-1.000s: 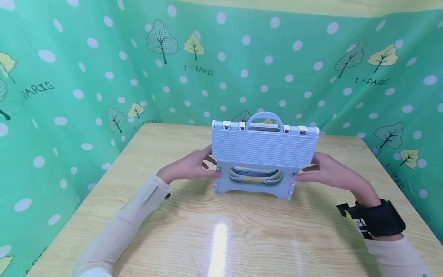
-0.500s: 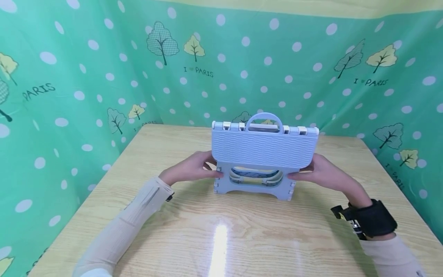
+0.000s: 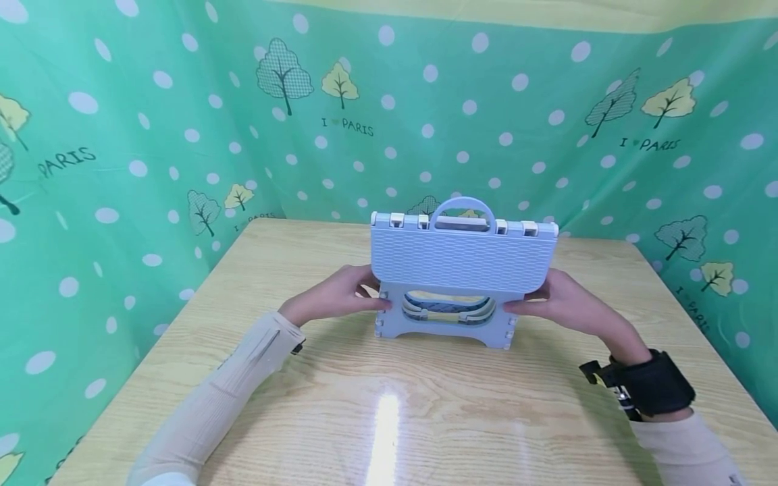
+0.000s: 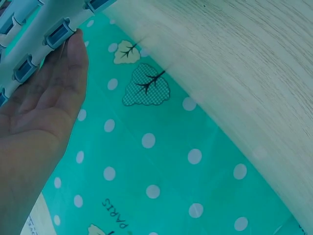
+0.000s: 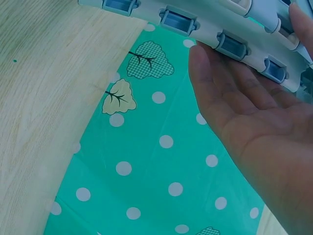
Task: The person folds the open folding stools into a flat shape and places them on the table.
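Note:
A light blue folding step stool (image 3: 460, 260) stands on the wooden table, partly unfolded. Its ribbed top slants toward me and an arched handle (image 3: 464, 200) sticks up at its upper edge. At the left side, my left hand (image 3: 334, 293) holds the stool, thumb on the front leg panel (image 3: 446, 327) and fingers reaching behind. My right hand (image 3: 568, 307) holds the opposite side the same way. In the left wrist view the fingers (image 4: 51, 85) lie along the stool's hinged edge. The right wrist view has the fingers (image 5: 234, 83) under a similar hinged edge.
A wood-grain table (image 3: 292, 418) spreads around the stool, with a bright light reflection in front. Green dotted curtain cloth (image 3: 340, 169) hangs behind the table and along both sides. A black strap (image 3: 653, 383) with a small device circles the right wrist.
The right thumb has moved left from the stool's side edge onto its front leg panel. The left thumb has shifted slightly inward. The stool has stayed nearly in place.

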Available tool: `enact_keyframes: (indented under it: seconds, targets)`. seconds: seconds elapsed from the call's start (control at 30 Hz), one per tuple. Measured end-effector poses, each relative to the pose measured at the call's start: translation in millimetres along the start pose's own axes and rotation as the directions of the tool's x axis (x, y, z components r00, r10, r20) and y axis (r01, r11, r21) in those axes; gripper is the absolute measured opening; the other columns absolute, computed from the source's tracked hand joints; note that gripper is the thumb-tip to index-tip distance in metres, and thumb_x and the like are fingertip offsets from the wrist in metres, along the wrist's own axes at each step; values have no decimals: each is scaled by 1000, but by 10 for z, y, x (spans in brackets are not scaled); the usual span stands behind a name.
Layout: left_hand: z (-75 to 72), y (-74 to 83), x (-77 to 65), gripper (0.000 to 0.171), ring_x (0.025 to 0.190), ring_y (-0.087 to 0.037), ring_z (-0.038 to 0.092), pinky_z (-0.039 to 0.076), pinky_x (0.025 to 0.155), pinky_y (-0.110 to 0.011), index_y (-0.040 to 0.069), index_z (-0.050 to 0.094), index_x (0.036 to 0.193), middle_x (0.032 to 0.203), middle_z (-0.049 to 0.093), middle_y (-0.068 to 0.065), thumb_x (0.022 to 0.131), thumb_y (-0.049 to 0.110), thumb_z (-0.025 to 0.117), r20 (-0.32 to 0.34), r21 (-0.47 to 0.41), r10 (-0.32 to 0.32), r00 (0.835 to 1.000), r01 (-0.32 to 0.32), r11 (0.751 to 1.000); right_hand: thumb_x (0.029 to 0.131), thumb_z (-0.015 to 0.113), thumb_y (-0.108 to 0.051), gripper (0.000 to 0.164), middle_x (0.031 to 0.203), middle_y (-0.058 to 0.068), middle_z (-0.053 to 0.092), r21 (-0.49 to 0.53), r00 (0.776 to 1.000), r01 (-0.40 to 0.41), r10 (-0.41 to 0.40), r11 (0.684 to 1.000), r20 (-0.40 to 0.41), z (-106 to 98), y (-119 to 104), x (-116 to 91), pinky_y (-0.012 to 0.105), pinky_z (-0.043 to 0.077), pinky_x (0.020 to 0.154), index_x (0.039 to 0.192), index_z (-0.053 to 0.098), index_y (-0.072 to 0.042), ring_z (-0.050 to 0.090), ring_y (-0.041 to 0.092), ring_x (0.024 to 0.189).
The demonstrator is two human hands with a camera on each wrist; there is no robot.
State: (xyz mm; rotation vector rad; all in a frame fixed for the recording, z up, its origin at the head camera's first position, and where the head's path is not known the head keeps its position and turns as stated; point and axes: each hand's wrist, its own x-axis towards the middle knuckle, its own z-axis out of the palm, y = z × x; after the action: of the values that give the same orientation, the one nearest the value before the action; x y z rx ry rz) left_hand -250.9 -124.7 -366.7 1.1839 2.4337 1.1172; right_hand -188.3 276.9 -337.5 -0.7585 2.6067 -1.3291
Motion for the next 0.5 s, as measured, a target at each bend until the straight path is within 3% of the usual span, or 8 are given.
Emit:
enact_keyframes:
  seconds: [0.5]
  targets:
    - [10,-6,9,60,106,-15,67,56,85,-31,15,48,144,126,67,-1,92,32,73,-13,17,1,1000,-1,1000,91,75,-16,70,137,15,55,-12,1000,-2,2,1000,-12,17,-4,4,34,56,86,149,37,-10,60,30,115]
